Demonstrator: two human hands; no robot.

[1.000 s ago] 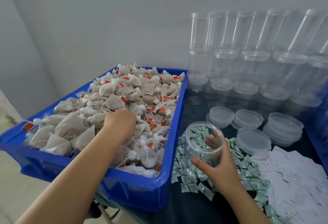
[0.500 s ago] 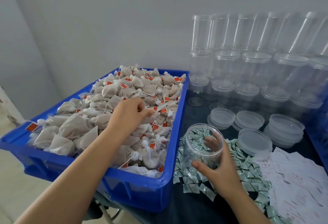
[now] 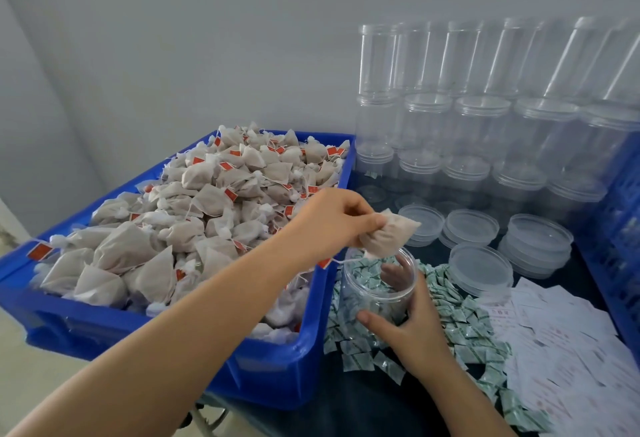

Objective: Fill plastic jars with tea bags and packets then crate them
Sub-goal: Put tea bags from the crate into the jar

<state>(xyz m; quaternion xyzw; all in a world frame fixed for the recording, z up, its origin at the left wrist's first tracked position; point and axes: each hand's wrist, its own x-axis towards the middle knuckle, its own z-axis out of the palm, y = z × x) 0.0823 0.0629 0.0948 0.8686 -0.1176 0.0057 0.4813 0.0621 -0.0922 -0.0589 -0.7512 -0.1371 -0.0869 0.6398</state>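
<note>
1. Head view, step in hand: filling. The open jar (image 3: 378, 293) stands upright on the dark worktop (image 3: 363, 412), among the green packets (image 3: 460, 329) scattered there. No bags are seen inside it; the packets behind show through its wall.
2. Head view, right hand (image 3: 414, 327): its fingers are wrapped round the jar's near and right side, steadying it.
3. Head view, left hand (image 3: 332, 220): its fingers pinch one tea bag (image 3: 389, 234) by its gathered top, directly above the jar's mouth. The bag's string and red tag (image 3: 324, 263) trail below the wrist, to the left of the jar's rim.
4. Next move, as judged: lower the bag into the mouth and release, taking care that the string follows it in rather than catching on the rim.
5. Edges: the blue crate (image 3: 304, 350) of heaped tea bags (image 3: 194, 222) stands just left of the jar, its right wall close beside it. A low return sweep of the left arm could strike that wall.
6. Open room: behind the jar lie stacks of lids (image 3: 479, 268), and beyond them tiers of empty jars (image 3: 481, 125). White slips (image 3: 568, 343) lie to the jar's right. Clear space is above the jar only; sideways room is tight.
</note>
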